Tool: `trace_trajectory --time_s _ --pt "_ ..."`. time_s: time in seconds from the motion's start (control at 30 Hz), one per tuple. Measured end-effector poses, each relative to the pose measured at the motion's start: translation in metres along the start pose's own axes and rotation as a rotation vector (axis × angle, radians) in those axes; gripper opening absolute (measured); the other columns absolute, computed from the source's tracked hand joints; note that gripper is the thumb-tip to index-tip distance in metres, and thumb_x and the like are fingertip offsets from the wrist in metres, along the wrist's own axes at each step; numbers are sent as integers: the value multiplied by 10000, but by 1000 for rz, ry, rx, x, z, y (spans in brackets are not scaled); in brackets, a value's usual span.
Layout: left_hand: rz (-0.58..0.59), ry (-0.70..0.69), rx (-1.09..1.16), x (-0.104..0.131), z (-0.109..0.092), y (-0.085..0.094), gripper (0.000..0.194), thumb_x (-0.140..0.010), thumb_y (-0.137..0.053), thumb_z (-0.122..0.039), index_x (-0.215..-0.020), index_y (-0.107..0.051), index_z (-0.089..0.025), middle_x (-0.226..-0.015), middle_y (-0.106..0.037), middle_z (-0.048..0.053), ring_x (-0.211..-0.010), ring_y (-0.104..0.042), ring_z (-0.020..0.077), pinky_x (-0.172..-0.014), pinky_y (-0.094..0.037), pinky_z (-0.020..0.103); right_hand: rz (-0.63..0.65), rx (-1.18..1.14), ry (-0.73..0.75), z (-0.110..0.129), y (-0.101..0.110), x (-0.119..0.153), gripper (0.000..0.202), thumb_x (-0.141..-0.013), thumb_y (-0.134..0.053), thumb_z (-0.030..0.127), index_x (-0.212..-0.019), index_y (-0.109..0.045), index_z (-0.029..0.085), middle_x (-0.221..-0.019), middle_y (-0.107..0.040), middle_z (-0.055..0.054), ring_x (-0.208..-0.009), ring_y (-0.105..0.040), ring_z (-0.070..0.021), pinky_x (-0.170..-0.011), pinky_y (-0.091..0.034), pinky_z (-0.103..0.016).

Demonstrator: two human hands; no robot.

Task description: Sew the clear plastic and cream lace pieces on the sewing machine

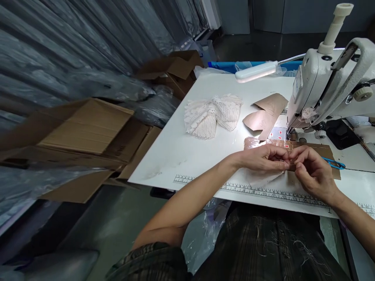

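My left hand (263, 158) and my right hand (312, 171) meet over the white sewing table (205, 156), fingertips pinching a small brown fabric piece (291, 167) between them. Pale sheer fabric (263, 177) lies under my left hand. The brown piece runs back toward the needle area of the white sewing machine (325, 86). Blue thread snips (334, 164) lie just right of my right hand.
A pile of white lace (212, 113) and two brown cut pieces (266, 113) lie further back on the table. A printed ruler (263, 193) lines the front edge. Open cardboard boxes (88, 136) and plastic-wrapped rolls stand on the left. A lamp (258, 71) hangs over the table.
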State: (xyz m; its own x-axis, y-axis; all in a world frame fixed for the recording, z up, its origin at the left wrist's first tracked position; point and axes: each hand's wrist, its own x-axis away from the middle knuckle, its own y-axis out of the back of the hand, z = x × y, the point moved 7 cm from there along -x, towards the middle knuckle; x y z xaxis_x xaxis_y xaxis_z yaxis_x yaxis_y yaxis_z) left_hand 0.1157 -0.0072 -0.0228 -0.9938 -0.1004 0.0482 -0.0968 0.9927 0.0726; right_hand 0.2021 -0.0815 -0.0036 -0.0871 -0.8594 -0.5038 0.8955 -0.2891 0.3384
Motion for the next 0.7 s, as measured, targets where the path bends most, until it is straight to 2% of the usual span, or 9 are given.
trace_trajectory --time_s 0.1,0.23,0.37,0.47,0.6,0.7 --pt "-45 -22 37 3 -6 5 137 -803 -675 -250 -735 -594 -162 -639 -490 -51 -566 -414 60 -530 -356 204 -38 -85 -3 7 -6 -6 104 -871 -537 156 -815 -514 241 -855 -613 -28 -783 -601 -144 -642 -499 -269" --pt "-180 16 64 8 -6 15 205 -742 -738 -286 -880 -661 -154 -754 -617 -7 -608 -507 71 -551 -412 212 -176 2 -126 -4 5 -6 75 -861 -572 220 -787 -563 235 -855 -623 -48 -829 -617 -168 -711 -518 -312" --pt "-243 10 -46 8 -7 17 236 -742 -739 -307 -902 -694 -140 -675 -591 -32 -499 -347 38 -448 -276 198 -201 74 -231 -18 12 1 102 -849 -590 280 -761 -587 227 -883 -646 -64 -763 -611 -166 -610 -500 -286" --pt "-295 18 -102 8 -7 18 235 -757 -723 -330 -887 -706 -135 -708 -614 -15 -511 -338 39 -455 -262 201 -194 98 -209 -17 11 3 98 -845 -590 271 -758 -596 225 -877 -641 -64 -730 -606 -159 -546 -471 -263" --pt "-352 14 -82 7 -6 19 191 -774 -689 -317 -817 -693 -131 -747 -638 0 -575 -437 52 -518 -348 194 -180 168 -104 -7 7 0 91 -843 -591 235 -753 -605 230 -827 -631 -56 -795 -627 -179 -600 -494 -284" --pt "-369 3 -65 6 -5 19 126 -766 -665 -257 -749 -660 -132 -720 -627 -10 -619 -500 61 -575 -403 195 -165 207 -41 -3 5 -2 101 -849 -585 217 -751 -609 227 -830 -634 -60 -770 -625 -173 -564 -478 -275"
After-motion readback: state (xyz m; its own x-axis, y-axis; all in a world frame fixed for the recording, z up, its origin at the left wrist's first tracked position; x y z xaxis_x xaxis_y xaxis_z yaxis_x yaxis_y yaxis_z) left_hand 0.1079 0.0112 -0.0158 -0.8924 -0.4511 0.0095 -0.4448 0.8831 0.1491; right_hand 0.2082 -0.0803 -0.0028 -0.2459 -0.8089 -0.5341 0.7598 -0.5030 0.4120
